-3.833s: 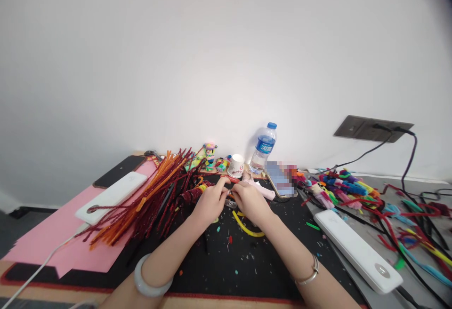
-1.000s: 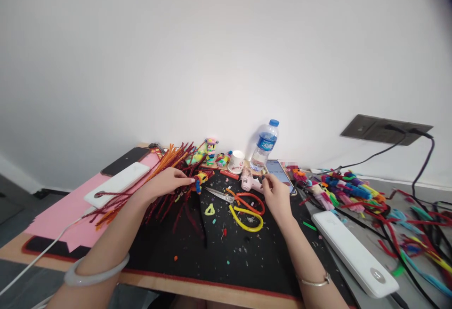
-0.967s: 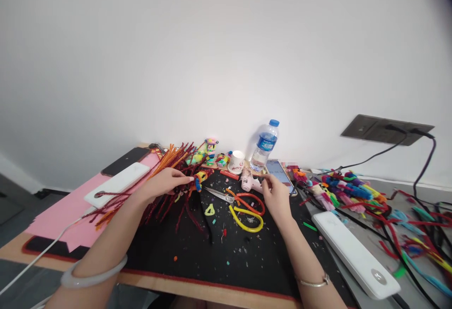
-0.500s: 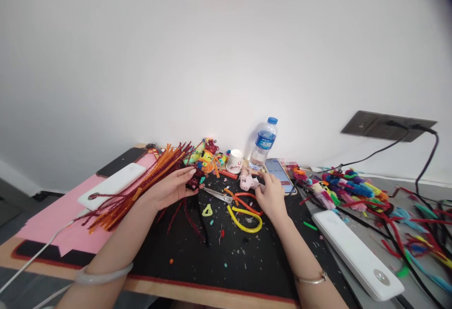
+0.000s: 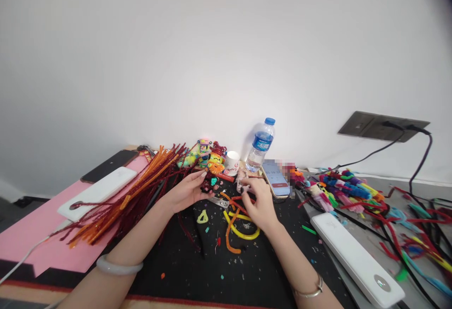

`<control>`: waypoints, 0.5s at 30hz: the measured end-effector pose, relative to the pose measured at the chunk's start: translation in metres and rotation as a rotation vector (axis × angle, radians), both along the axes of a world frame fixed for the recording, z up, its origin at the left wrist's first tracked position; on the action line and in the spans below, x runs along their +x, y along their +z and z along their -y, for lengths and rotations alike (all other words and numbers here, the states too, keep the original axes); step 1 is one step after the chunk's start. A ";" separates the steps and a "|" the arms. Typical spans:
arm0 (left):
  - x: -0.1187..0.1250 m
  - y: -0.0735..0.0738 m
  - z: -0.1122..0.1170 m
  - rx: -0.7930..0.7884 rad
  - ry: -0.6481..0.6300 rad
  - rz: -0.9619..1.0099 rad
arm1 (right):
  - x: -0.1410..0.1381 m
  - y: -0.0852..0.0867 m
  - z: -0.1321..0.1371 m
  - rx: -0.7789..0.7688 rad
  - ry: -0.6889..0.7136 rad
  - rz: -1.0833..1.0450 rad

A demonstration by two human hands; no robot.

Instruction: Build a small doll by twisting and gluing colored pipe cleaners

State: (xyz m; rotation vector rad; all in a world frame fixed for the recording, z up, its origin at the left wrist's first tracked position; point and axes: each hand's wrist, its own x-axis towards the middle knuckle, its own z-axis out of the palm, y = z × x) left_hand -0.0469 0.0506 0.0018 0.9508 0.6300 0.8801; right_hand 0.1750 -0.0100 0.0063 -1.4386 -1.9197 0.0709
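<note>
The mat (image 5: 247, 271) is black, speckled with bright scraps. The pipe-cleaner bundle (image 5: 141, 191) mixes dark red and orange over pink paper (image 5: 31, 238). The small figure (image 5: 213, 165) looks yellow, red and teal, though blurred. The bottle (image 5: 259, 144) is clear with blue cap and label. The power banks (image 5: 356, 257) are white.
</note>
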 end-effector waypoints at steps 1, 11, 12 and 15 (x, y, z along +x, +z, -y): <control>0.001 -0.001 0.001 -0.021 -0.008 0.011 | -0.005 0.001 0.002 -0.023 0.060 0.011; -0.002 -0.004 0.004 -0.151 -0.065 0.154 | 0.009 0.006 0.009 -0.255 0.264 0.050; -0.002 -0.004 0.004 -0.154 -0.066 0.147 | 0.013 0.006 0.009 -0.280 0.283 0.047; -0.003 -0.005 0.003 -0.160 -0.024 0.135 | 0.020 0.005 0.008 -0.323 0.320 0.036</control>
